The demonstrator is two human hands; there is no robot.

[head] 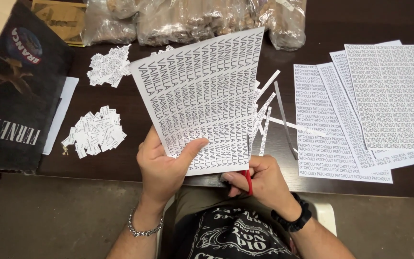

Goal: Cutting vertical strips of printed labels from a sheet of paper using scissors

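Surface (120, 158): dark brown wood, seen from above, its near edge running across the lower third of the view. Below the edge: a dull brown floor (58, 220) and the person's lap.

Left hand (161, 168): closed on the lower left corner of a printed sheet (202, 96), thumb lying across its face, fingers behind. The sheet is held tilted up over the middle of the surface.

Right hand (262, 180): curled shut around red-handled scissors (248, 181) at the sheet's lower right edge; the blades are hidden behind the paper. Narrow cut strips (267, 112) hang off the sheet's right side.

Left of the sheet: two heaps of small paper slips (97, 132), and a dark carton (15, 96) at the surface's left end. Right: a fanned stack of printed sheets (374, 110). Far edge: clear plastic bags (192, 19) of brownish contents.
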